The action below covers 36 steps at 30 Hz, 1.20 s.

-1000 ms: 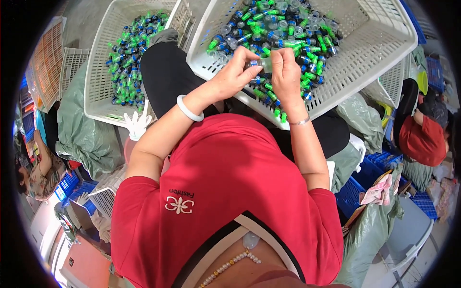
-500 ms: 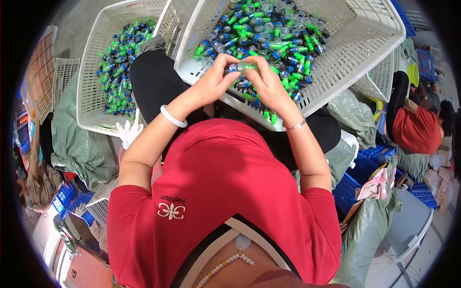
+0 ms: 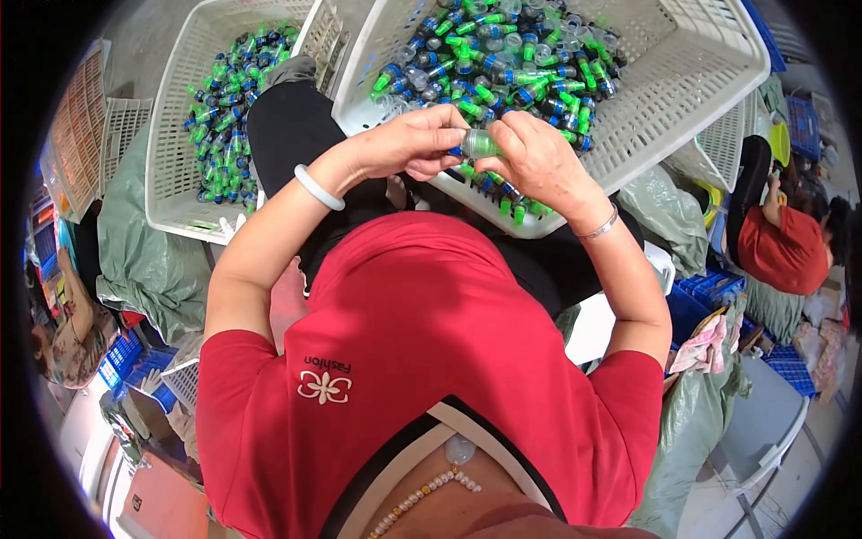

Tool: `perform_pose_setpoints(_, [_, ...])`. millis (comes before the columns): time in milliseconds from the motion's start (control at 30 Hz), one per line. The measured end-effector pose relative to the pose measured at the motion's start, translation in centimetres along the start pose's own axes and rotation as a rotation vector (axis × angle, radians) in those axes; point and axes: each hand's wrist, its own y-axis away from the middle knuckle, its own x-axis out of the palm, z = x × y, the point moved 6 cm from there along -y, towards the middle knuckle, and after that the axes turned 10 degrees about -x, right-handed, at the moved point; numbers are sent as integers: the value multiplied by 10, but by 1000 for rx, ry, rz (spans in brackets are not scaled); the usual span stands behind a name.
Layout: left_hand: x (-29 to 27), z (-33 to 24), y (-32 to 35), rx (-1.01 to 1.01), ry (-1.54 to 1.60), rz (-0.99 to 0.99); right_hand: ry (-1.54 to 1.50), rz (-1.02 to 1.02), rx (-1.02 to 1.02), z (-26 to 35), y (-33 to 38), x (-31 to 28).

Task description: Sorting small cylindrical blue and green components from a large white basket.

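A small plastic tube (image 3: 481, 144), clear and green with a blue band at its left end, lies sideways between my hands. My left hand (image 3: 409, 144) pinches the blue end. Wrapped round the green end are the fingers of my right hand (image 3: 540, 160). Both hands are above the near edge of a large white slatted basket (image 3: 642, 135). Inside it are many similar tubes (image 3: 503, 63) in green, blue, black and clear plastic, heaped towards the left side. My fingers partly hide the held tube, so its exact kind is unclear.
Another white basket (image 3: 171, 153) at the left holds more such tubes. A white glove (image 3: 232, 226) hangs by its near edge. Green plastic sacks (image 3: 148, 251) and blue crates (image 3: 691, 305) stand around me. At the right sits a person in red (image 3: 786, 242).
My hands have come slightly nearer to me and apart, and the tube between them shows more. My right elbow has swung outward. The person at the left has shifted.
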Motion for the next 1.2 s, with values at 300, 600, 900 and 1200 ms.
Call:
perform_pose_setpoints(300, [36, -19, 14, 595, -1324, -456, -1065, -53, 727, -17, 48, 64])
perform_pose_setpoints(600, [16, 2, 36, 520, -1356, -625, -1456, 332, 1057, -14, 22, 91])
perform_pose_setpoints(900, [-63, -33, 185, 443, -1543, -1882, 646, 197, 555, -231, 61, 44])
perform_pose_setpoints(1200, [-36, -10, 22, 528, -1434, -1127, 691, 399, 717, -256, 100, 64])
